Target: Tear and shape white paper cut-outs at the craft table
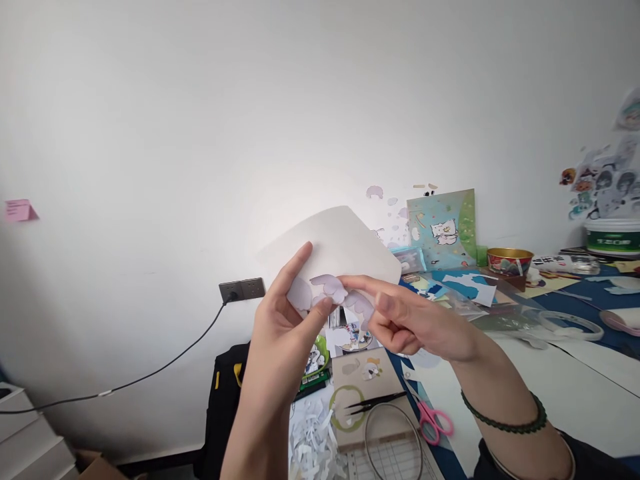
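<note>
Cutouts [327, 285] in fingers [294, 265], blue table [575, 283], wall [165, 120]

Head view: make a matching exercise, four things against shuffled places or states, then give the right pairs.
1. pale purple curved paper pieces
2. scissors with pink plastic handles
3. black rectangular wall socket
4. small pink paper note

A. has a plug in it
B. far left on the white wall
C. below the right hand in the picture
D. held in the left hand

Pairs: 1-D, 2-C, 3-A, 4-B
</note>
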`<state>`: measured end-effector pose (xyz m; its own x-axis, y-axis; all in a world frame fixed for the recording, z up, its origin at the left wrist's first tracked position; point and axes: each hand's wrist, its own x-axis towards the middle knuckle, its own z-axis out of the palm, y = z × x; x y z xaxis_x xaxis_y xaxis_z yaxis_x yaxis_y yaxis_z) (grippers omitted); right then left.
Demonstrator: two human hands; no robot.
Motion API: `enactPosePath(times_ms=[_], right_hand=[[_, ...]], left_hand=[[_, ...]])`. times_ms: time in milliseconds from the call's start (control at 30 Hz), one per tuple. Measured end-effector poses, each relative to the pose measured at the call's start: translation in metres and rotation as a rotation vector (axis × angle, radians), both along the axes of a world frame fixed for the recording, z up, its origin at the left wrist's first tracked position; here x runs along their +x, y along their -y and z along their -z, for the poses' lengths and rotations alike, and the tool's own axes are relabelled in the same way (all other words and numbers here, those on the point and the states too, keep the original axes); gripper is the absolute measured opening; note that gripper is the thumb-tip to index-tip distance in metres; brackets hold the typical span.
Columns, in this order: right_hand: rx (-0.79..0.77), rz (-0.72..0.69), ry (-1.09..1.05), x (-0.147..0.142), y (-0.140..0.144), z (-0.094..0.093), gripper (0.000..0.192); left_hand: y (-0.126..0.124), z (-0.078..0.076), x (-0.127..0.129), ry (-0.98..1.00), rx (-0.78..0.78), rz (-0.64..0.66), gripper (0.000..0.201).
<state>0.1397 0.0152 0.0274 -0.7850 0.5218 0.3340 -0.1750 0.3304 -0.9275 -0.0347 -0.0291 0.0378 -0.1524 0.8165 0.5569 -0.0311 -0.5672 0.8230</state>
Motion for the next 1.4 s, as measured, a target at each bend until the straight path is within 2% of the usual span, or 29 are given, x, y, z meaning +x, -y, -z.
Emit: enactPosePath(times_ms=[167, 400, 600, 800, 967, 1033, 1100, 1167, 1233, 1333, 1400], right_hand=[[0.07, 0.207, 0.061, -0.001, 0.014, -0.002, 0.063], [0.333, 0.391, 0.261, -0.005, 0.028, -0.003, 0.062], [0.57, 0.698, 0.394, -0.013, 0.045, -0.003, 0.067], [0.671, 0.84, 0.52, -0.021, 0.055, -0.003, 0.074], [0.793, 1.027, 0.362, -0.012, 0.058, 0.0, 0.075], [0.826, 1.107, 0.253, -0.007, 0.059, -0.001, 0.062], [0.854, 1.166, 0.169, -0.003, 0.057, -0.004, 0.041], [0.866, 1.165, 0.125, -0.003, 0.052, -0.008, 0.02], [0.837, 1.092, 0.109, -0.004, 0.045, -0.01, 0.007], [0.76, 0.965, 0.076, -0.006, 0.034, -0.01, 0.006], [0.739, 0.932, 0.042, -0.006, 0.029, -0.01, 0.009]], left_hand=[[0.003, -0.004, 0.003, 0.045, -0.032, -0.031, 0.064], [0.007, -0.006, 0.004, 0.067, -0.068, -0.019, 0.065], [0.005, -0.005, 0.005, 0.059, -0.054, -0.013, 0.063], [0.007, -0.004, 0.011, 0.009, -0.055, -0.025, 0.063], [0.007, -0.004, 0.013, -0.015, -0.018, -0.056, 0.059], [0.006, -0.003, 0.012, -0.02, -0.014, -0.04, 0.059], [0.006, -0.002, 0.01, -0.02, -0.02, -0.004, 0.061], [0.006, -0.001, 0.01, -0.017, -0.028, 0.03, 0.062], [0.005, 0.001, 0.011, -0.019, -0.034, 0.057, 0.063], [0.005, 0.002, 0.014, -0.039, -0.04, 0.071, 0.065], [0.004, 0.002, 0.016, -0.043, -0.044, 0.08, 0.064]])
